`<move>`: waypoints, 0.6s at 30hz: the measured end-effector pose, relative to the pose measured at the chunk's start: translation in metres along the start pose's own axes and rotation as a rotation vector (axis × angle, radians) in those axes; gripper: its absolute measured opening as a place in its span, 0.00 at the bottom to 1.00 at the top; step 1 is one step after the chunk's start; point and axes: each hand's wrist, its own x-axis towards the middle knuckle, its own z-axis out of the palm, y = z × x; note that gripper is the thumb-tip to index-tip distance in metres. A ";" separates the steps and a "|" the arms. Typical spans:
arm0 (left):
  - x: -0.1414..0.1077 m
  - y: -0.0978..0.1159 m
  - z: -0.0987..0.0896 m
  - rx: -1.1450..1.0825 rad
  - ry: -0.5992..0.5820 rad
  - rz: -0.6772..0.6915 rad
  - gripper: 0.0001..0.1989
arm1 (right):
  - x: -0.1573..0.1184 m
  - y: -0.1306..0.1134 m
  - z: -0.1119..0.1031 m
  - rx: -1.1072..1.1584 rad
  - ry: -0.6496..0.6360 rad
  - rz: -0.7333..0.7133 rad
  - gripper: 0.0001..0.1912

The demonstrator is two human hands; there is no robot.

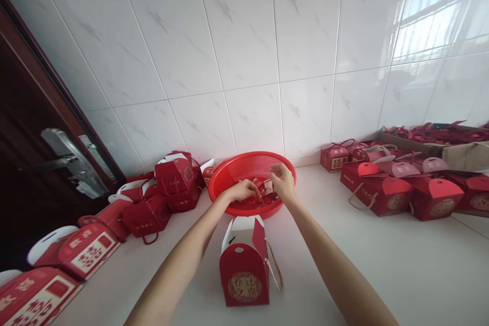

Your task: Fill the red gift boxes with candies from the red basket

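A red plastic mesh basket (pixel 248 163) holds small red wrapped packets (pixel 269 196), a few with pale parts. My left hand (pixel 244 191) reaches over its near rim, fingers bent down and close together among the packets; what lies under the fingertips is hidden. Inside the right part of the basket, my right hand (pixel 281 181) has its fingers curled in, and I cannot make out what they hold. Between my forearms stands a red gift box (pixel 245 274) with gold print on its front. Its top flaps are up, and a twisted cord handle (pixel 275 267) hangs at its right side.
Several red gift boxes (pixel 179 178) line the left side, beside a dark door with a metal handle (pixel 63 155). More red boxes (pixel 393 188) are grouped at the right, before a cardboard tray (pixel 458 155) of red items. White wall tiles (pixel 252 35) rise behind the counter.
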 end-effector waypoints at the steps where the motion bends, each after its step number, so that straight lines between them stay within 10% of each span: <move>1: 0.000 0.000 -0.001 -0.040 0.043 0.019 0.13 | 0.000 0.000 0.000 0.001 0.000 0.001 0.10; 18: 0.004 -0.002 -0.001 -0.151 0.021 0.052 0.06 | -0.002 -0.003 -0.001 -0.008 -0.010 -0.009 0.09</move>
